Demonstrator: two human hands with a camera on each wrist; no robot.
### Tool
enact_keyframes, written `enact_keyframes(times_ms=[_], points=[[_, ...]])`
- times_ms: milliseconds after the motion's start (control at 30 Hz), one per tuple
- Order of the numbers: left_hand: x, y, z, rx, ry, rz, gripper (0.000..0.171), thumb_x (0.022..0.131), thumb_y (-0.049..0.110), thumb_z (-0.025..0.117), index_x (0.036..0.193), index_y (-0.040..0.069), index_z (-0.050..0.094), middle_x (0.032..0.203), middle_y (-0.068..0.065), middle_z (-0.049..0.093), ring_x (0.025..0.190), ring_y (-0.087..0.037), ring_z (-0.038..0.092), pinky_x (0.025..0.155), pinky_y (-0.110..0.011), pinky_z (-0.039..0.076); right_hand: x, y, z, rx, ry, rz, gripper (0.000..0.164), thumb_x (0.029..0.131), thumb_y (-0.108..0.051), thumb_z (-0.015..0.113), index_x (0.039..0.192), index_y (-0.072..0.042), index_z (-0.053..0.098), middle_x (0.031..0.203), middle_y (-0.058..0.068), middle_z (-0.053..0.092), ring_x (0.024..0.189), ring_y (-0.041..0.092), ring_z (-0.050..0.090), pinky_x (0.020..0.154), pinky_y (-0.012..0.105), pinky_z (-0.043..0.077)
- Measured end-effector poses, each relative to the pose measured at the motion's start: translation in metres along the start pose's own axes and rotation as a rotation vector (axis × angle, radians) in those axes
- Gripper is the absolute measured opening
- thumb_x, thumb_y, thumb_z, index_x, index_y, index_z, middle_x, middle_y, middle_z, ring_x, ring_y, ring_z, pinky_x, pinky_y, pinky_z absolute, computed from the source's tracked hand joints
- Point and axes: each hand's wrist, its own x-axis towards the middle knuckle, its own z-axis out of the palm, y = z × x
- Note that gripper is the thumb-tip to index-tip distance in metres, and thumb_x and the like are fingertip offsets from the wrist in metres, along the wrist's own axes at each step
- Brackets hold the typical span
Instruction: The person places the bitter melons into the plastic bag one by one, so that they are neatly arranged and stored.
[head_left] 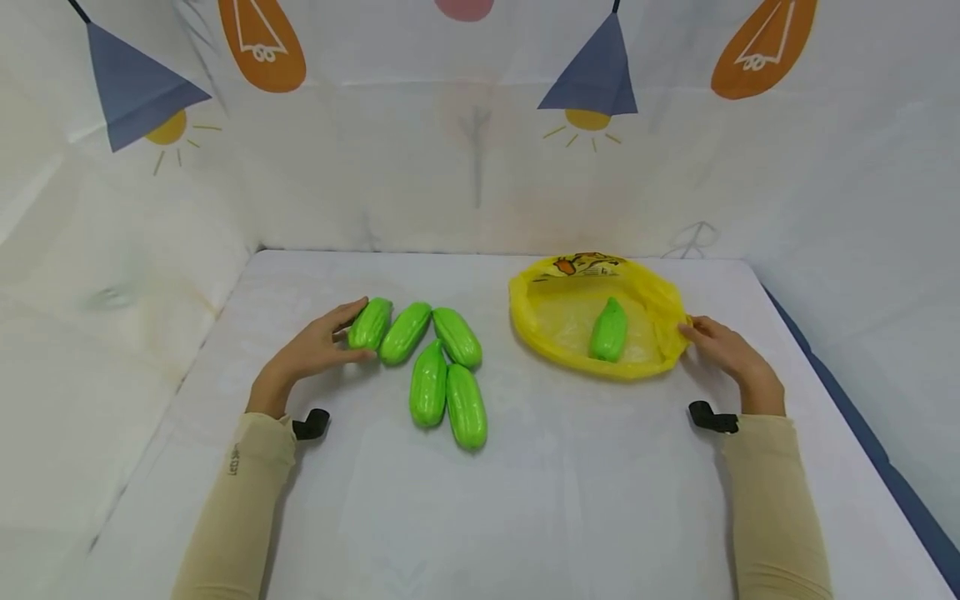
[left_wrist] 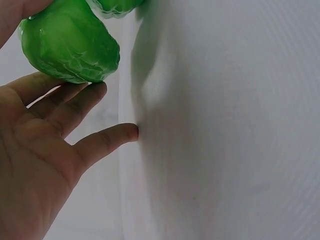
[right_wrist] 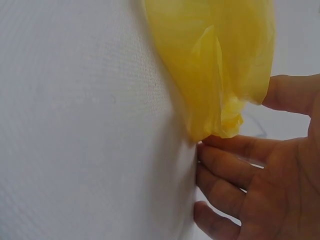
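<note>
My left hand (head_left: 318,346) reaches round the leftmost ribbed green cucumber-like vegetable (head_left: 371,323), its thumb and fingers spread at either side. In the left wrist view fairly straight fingers touch the underside of that vegetable (left_wrist: 70,42); the little finger stands apart. My right hand (head_left: 731,354) pinches the right edge of a yellow plastic bag (head_left: 667,312) between thumb and index finger. The right wrist view shows the bunched bag edge (right_wrist: 215,90) there, with the other fingers beside it. The bag lies wide-mouthed, with one green vegetable (head_left: 609,331) inside.
Beside the left hand lie more green vegetables: two in the back row (head_left: 406,333) (head_left: 457,337), two nearer the front (head_left: 428,387) (head_left: 467,408). A white cloth covers the table (head_left: 525,500). Patterned white sheets (head_left: 420,175) hang behind and along the sides.
</note>
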Motion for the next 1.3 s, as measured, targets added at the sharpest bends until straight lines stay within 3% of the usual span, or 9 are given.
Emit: enact_keyframes(times_ms=[167, 400, 567, 1000, 1300], points=[[0.001, 0.002, 0.001, 0.043, 0.008, 0.036, 0.100, 0.083, 0.038, 0.078, 0.158, 0.012, 0.017, 0.163, -0.014, 0.018, 0.148, -0.039, 0.022, 0.117, -0.057, 0.027, 0.000, -0.001, 0.004, -0.005, -0.002, -0.004, 0.092, 0.098, -0.067, 0.025, 0.153, 0.006, 0.013, 0.156, 0.035, 0.013, 0.140, 0.055, 0.015, 0.110, 0.073, 0.017], [0.004, 0.018, 0.001, 0.071, 0.040, 0.109, 0.098, 0.085, 0.038, 0.077, 0.158, 0.015, 0.016, 0.163, -0.012, 0.018, 0.148, -0.037, 0.024, 0.117, -0.056, 0.027, -0.003, -0.005, -0.002, -0.040, 0.006, 0.015, 0.094, 0.097, -0.068, 0.022, 0.153, 0.006, 0.011, 0.155, 0.036, 0.013, 0.139, 0.056, 0.015, 0.109, 0.074, 0.016], [0.007, 0.025, -0.001, 0.069, 0.049, 0.119, 0.097, 0.085, 0.037, 0.077, 0.158, 0.018, 0.017, 0.163, -0.010, 0.019, 0.145, -0.038, 0.030, 0.118, -0.057, 0.025, -0.003, -0.006, -0.002, -0.023, 0.002, 0.020, 0.094, 0.097, -0.068, 0.023, 0.153, 0.006, 0.011, 0.155, 0.035, 0.013, 0.139, 0.055, 0.016, 0.109, 0.074, 0.017], [0.019, 0.042, 0.001, 0.099, 0.062, 0.161, 0.096, 0.083, 0.037, 0.078, 0.158, 0.018, 0.020, 0.163, -0.007, 0.021, 0.148, -0.032, 0.027, 0.119, -0.054, 0.023, 0.001, -0.003, 0.000, -0.015, -0.006, 0.023, 0.096, 0.096, -0.070, 0.023, 0.154, 0.006, 0.010, 0.156, 0.035, 0.012, 0.139, 0.055, 0.015, 0.109, 0.074, 0.017], [0.029, 0.057, 0.007, 0.120, 0.028, 0.203, 0.097, 0.084, 0.042, 0.077, 0.157, 0.014, 0.021, 0.162, -0.012, 0.022, 0.148, -0.035, 0.024, 0.118, -0.058, 0.023, 0.000, -0.004, 0.000, -0.015, -0.004, 0.030, 0.095, 0.097, -0.068, 0.023, 0.154, 0.006, 0.008, 0.156, 0.036, 0.011, 0.139, 0.056, 0.014, 0.109, 0.074, 0.017]])
